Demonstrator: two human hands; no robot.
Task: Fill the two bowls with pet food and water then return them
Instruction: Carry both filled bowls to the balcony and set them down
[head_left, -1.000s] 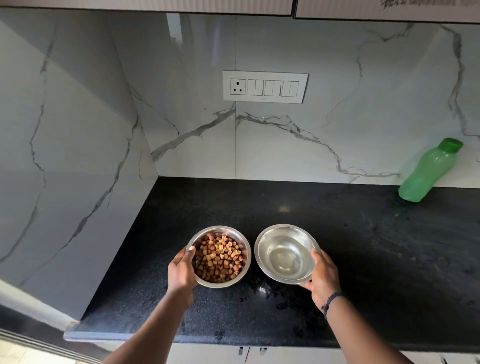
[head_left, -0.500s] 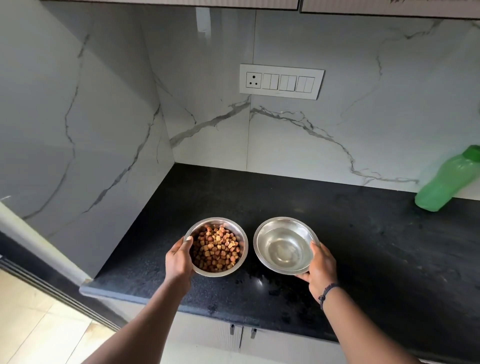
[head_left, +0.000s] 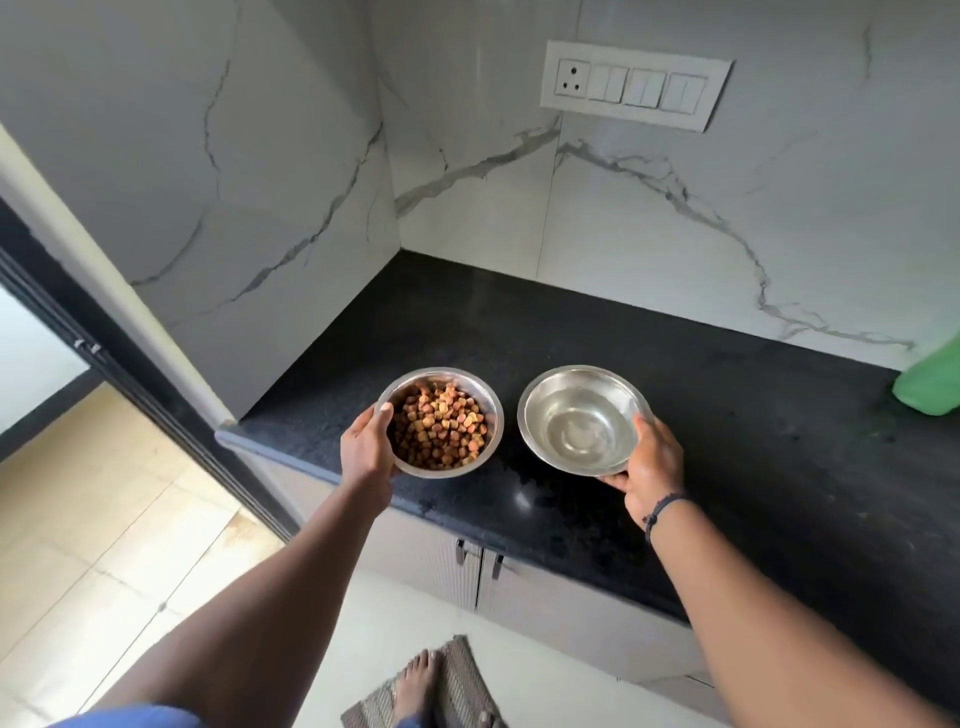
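Black counter (head_left: 727, 415), green bottle (head_left: 930, 387) far right, switch panel (head_left: 634, 85) above

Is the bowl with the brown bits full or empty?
Nearly full. Brown pet food heaps inside the left steel bowl, hiding its bottom, below the rim.

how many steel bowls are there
2: the food bowl in the left hand, the water bowl in the right hand, both over the counter.
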